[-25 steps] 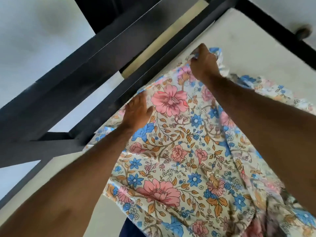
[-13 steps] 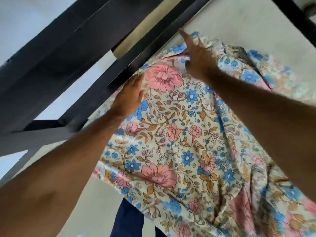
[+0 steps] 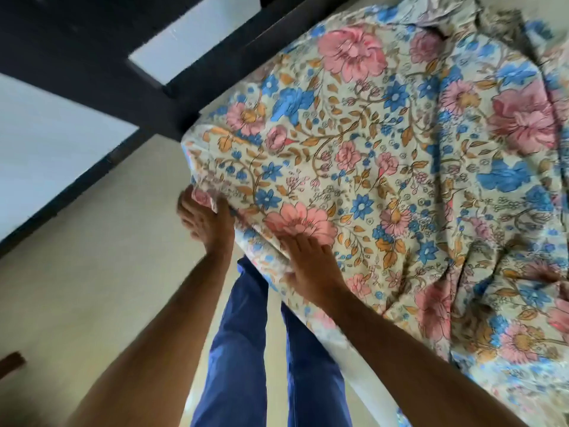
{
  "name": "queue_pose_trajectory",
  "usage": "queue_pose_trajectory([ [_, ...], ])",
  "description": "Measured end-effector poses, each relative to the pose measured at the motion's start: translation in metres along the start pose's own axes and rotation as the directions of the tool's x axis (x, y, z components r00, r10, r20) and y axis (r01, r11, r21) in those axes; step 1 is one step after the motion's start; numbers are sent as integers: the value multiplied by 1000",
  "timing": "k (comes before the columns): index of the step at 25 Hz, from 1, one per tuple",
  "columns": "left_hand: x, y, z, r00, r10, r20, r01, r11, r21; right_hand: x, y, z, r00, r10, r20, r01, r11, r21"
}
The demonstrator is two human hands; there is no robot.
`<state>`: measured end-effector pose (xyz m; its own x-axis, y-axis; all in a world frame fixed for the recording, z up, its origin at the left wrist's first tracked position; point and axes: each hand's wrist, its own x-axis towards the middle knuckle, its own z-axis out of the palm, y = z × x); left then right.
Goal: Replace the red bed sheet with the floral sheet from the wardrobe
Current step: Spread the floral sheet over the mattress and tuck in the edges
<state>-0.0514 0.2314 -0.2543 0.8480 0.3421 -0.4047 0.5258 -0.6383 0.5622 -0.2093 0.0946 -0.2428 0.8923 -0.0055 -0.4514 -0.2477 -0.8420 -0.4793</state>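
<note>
The floral sheet (image 3: pixel 385 167), cream with pink and blue flowers, lies wrinkled over the mattress and hangs over its near corner. My left hand (image 3: pixel 205 217) is at that corner and grips the sheet's hanging edge, thumb on the fabric. My right hand (image 3: pixel 311 265) rests flat on the sheet at the mattress's near edge, fingers spread over a pink flower. A strip of white mattress side (image 3: pixel 341 345) shows below my right forearm. No red sheet is in view.
The dark bed frame (image 3: pixel 160 97) runs along the far left of the mattress, with pale wall behind it. Cream floor (image 3: pixel 92 272) lies to the left. My blue trouser legs (image 3: pixel 240 349) stand against the bed. A brown object (image 3: pixel 12 362) sits at the left edge.
Both hands have drawn back from the far end by the bed frame to the near corner. The sheet now covers more of the mattress and drapes over that corner.
</note>
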Motion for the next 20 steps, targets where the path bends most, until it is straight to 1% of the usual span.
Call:
queue_pose_trajectory([
  [1,-9,-15,-3,977,-198,80,213,940,-267,-4,4,5,999,35,-39,-31,994,105],
  [2,-20,-21,-6,914,-302,270,389,838,-382,-4,12,4,992,103,-73,-82,965,251],
  [3,-28,-29,-7,858,-318,403,470,802,-368,-3,18,-2,979,182,-94,-132,914,384],
  [4,-32,-38,-9,815,-319,483,499,810,-307,-1,25,-10,964,237,-121,-154,868,473],
  [5,-35,-44,-7,794,-320,517,511,811,-283,3,32,-20,949,269,-164,-154,849,505],
  [6,-36,-46,-6,791,-324,518,517,807,-285,7,37,-28,940,274,-203,-144,858,492],
  [7,-35,-52,-6,782,-326,531,539,781,-314,7,38,-34,938,259,-231,-136,886,444],
  [8,-37,-58,-7,771,-332,543,562,755,-337,6,36,-37,937,229,-265,-127,927,352],
  [10,-42,-66,-7,709,-347,614,625,712,-320,2,28,-39,913,111,-393,-101,994,45],
  [11,-45,-72,-8,672,-344,656,648,702,-296,-3,17,-34,901,23,-432,-70,993,-94],
  [12,-50,-80,-10,631,-330,702,664,698,-269,-11,3,-22,906,-92,-412,24,986,-167],
  [13,-54,-87,-14,603,-311,735,673,693,-259,-23,-13,-5,920,-210,-331,153,970,-190],
  [14,-57,-94,-16,608,-273,746,672,677,-300,-36,-25,14,929,-291,-227,242,945,-221],
  [15,-60,-99,-17,611,-221,760,686,627,-370,-49,-35,32,946,-300,-123,256,925,-281],
  [16,-64,-104,-19,610,-171,774,710,552,-437,-61,-38,48,974,-221,-46,191,914,-359],
  [17,-68,-107,-22,601,-126,789,736,472,-485,-67,-38,59,995,-96,-26,77,909,-409],
  [18,-75,-110,-26,592,-84,802,754,409,-514,-71,-35,64,999,4,-53,-27,903,-428],
  [19,-78,-110,-29,579,-62,813,769,374,-519,-70,-31,60,993,60,-99,-96,900,-425],
  [20,-79,-109,-32,573,-36,819,774,351,-527,-67,-26,53,986,73,-150,-129,907,-401],
])
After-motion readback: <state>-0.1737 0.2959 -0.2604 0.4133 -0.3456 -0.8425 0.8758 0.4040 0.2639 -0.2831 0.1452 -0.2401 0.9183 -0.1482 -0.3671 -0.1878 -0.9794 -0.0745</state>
